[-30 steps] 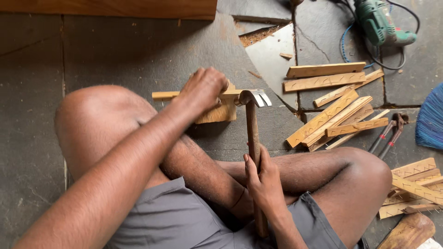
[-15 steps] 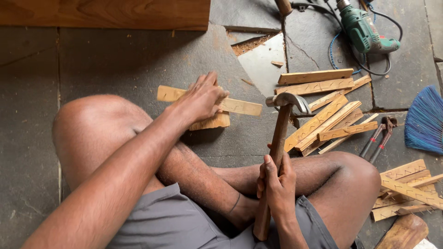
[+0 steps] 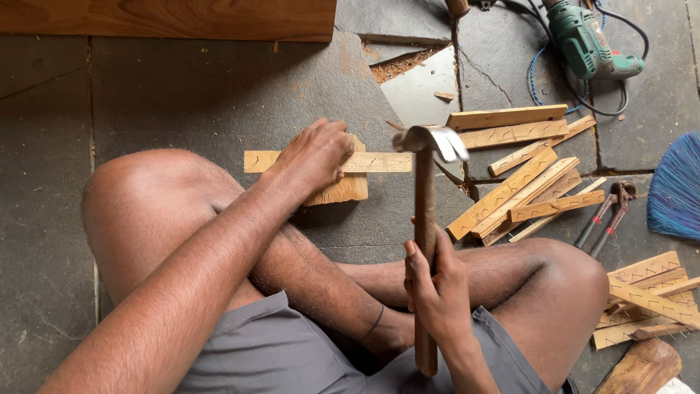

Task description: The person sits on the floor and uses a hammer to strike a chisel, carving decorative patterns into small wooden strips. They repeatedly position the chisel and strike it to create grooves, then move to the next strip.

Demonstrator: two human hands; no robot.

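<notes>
Head view, nearest to you: your right hand (image 3: 436,281) is wrapped tight around the wooden handle of the claw hammer (image 3: 424,241), gripping at about the middle of the shaft, with the butt end running down past your wrist toward your lap. From how it looks, the hammer will feel top-heavy, since the steel head (image 3: 432,139) carries most of the weight; a hold nearer the butt would give more swing, while this mid-shaft hold gives you more control. The handle looks stiff and dry, not slippery. Farther out, your left hand (image 3: 315,155) lies flat with fingers curled down, pressing the thin wooden strip (image 3: 379,162) onto a thicker wood block (image 3: 343,190) on the stone floor (image 3: 182,95). The strip looks light and stiff but thin enough to split near its ends, so hold it well back from where the head hovers, just above its right end. Beyond that, to the right, lies a loose pile of similar strips (image 3: 521,186), with red-handled pliers (image 3: 605,217) beside it, a second heap (image 3: 649,295) near your knee, and a blue broom (image 3: 678,186). Farthest off sit a green power drill (image 3: 587,44) and a wide plank (image 3: 168,16).
</notes>
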